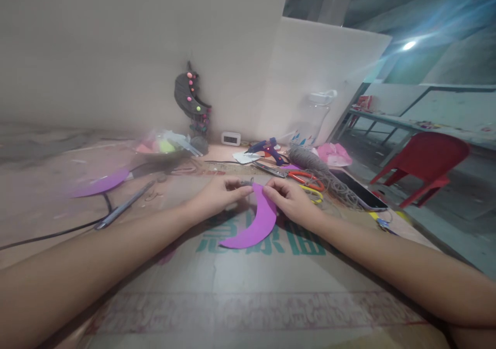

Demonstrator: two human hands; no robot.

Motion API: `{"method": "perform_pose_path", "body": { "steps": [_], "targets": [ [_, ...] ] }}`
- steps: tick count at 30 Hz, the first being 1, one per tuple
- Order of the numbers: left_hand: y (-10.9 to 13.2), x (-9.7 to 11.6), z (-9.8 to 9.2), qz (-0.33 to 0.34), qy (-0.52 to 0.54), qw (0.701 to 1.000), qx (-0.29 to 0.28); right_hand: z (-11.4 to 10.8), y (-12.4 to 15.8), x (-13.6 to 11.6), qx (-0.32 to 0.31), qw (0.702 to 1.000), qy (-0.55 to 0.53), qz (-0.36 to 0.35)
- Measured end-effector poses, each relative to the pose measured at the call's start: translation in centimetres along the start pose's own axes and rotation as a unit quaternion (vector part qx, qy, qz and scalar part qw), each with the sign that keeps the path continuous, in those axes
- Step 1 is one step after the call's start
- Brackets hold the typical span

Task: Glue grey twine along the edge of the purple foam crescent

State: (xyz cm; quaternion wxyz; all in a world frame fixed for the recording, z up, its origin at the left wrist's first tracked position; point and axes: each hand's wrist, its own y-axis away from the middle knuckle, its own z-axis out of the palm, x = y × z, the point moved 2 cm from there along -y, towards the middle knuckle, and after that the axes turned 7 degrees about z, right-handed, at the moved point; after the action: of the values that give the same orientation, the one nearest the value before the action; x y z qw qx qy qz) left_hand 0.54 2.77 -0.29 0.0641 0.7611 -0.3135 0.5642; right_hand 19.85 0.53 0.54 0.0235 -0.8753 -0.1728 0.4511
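Note:
A purple crescent-shaped cutout [263, 220], which looks like foam or paper, is held up over the cardboard with its lower tip pointing left. My right hand [290, 199] pinches it near its upper end between thumb and fingers. Beside that upper tip, my left hand [220, 194] is closed, thumb against fingers, on a small bit of grey yarn [247, 182]. The yarn is small and partly covered by the fingers. Orange-handled scissors [306, 178] lie just beyond my right hand, and yellow handles [314, 194] show next to them.
A blue glue gun [267, 149], a white clock [231, 138], a grey yarn skein [318, 168] and a phone [358, 190] lie behind. To the left are a pen [124, 205] and another purple piece [103, 184]. A decorated grey crescent [186, 95] hangs on the wall.

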Motion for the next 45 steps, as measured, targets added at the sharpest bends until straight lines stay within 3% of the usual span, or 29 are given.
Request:
{"method": "perform_pose_path", "body": {
  "steps": [10,14,20,28,33,38,41,45],
  "targets": [
    [-0.6,-1.0,-0.1,-0.004,0.027,1.0,-0.009,-0.1,-0.1,-0.1,0.008,1.0,0.006,0.013],
    [-0.6,-0.8,-0.2,0.014,0.046,0.999,-0.003,0.0,-0.1,-0.1,0.005,1.0,0.007,0.015],
    [-0.4,-0.5,-0.1,-0.009,0.03,0.999,-0.019,0.0,-0.2,-0.1,0.003,1.0,0.0,0.013],
    [-0.5,-0.5,-0.1,-0.004,0.012,1.0,0.006,0.1,-0.2,0.1,-0.006,1.0,0.017,0.003],
    [-0.7,-0.6,0.0,-0.012,-0.005,1.0,0.025,0.0,-0.1,0.1,-0.012,0.999,-0.024,0.037],
    [-0.3,0.2,-0.2,0.078,-0.074,0.988,0.113,-0.1,-0.3,0.5,-0.003,0.993,-0.081,0.08],
    [0.1,0.7,-0.3,0.111,-0.132,0.978,0.113,-0.1,-0.6,1.0,-0.003,0.99,-0.109,0.09],
    [0.3,1.0,-0.4,0.104,-0.17,0.973,0.115,0.1,-0.6,1.3,-0.023,0.984,-0.132,0.114]
  ]
}}
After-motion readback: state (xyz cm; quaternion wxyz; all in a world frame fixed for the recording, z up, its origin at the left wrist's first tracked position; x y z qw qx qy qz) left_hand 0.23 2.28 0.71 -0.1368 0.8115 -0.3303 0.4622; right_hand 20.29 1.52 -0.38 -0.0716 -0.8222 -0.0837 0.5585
